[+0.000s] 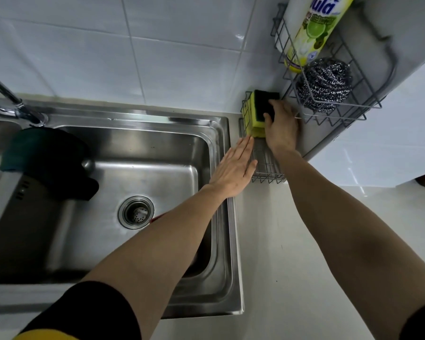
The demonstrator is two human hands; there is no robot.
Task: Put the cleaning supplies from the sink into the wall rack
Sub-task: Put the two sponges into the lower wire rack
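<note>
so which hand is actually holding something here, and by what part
The right hand grips the sponge by its dark scouring face and side. The left hand is flat and holds nothing.

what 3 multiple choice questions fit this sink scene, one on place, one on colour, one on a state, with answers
1. Where is the steel scourer?
A. in the sink
B. in the upper wall rack
C. on the counter

2. What colours is the sponge?
A. yellow and dark green
B. pink and white
C. all blue

3. How is the left hand?
A. fist
B. gripping the tap
C. open, fingers straight

Answers: 1 B, it sits beside the dish soap bottle. 2 A, yellow body, dark green pad. 3 C, flat; the right hand holds the sponge.
</note>
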